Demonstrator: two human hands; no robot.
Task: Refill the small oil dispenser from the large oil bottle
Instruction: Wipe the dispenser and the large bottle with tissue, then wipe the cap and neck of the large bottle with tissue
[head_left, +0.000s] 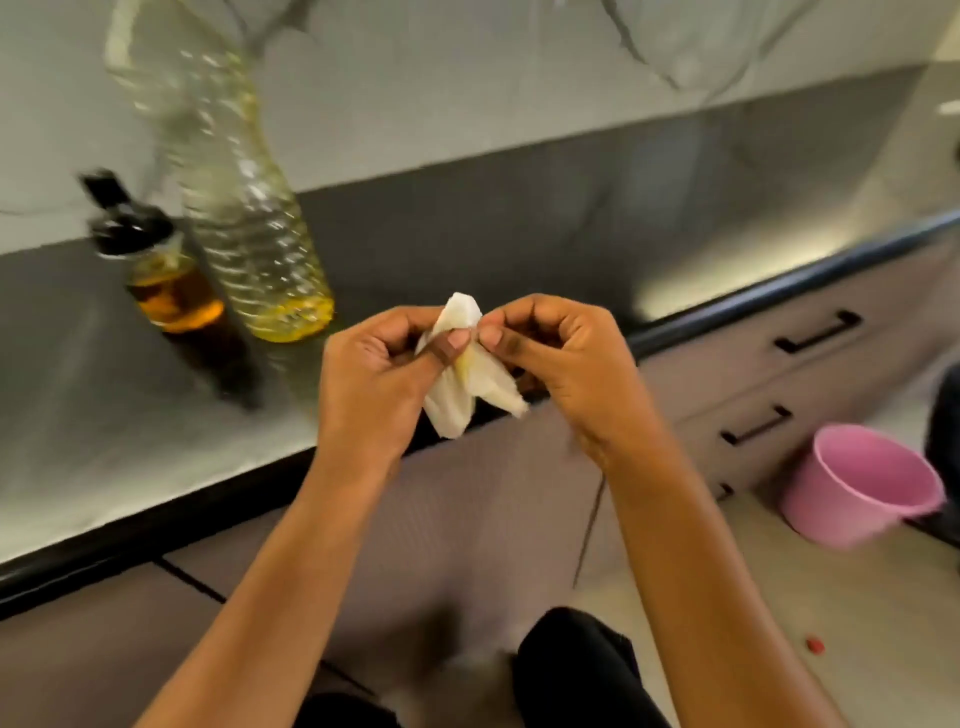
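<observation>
The small glass oil dispenser (166, 275) with a black flip cap stands on the grey counter (104, 415), partly filled with amber oil. Right beside it stands the large clear plastic oil bottle (234, 208), with only a little yellow oil at its bottom. Its top is cut off by the frame. In front of the counter's edge, my left hand (379, 374) and my right hand (561, 358) both pinch a crumpled white tissue (462, 389) between thumb and fingers. The tissue shows a yellowish stain. Neither hand touches a bottle.
The counter runs from lower left to upper right with a dark front edge (727, 306) and a pale marble backsplash. Below it are drawers with black handles (815, 332). A pink bucket (862, 488) sits on the tiled floor at right. A small red object (814, 645) lies on the floor.
</observation>
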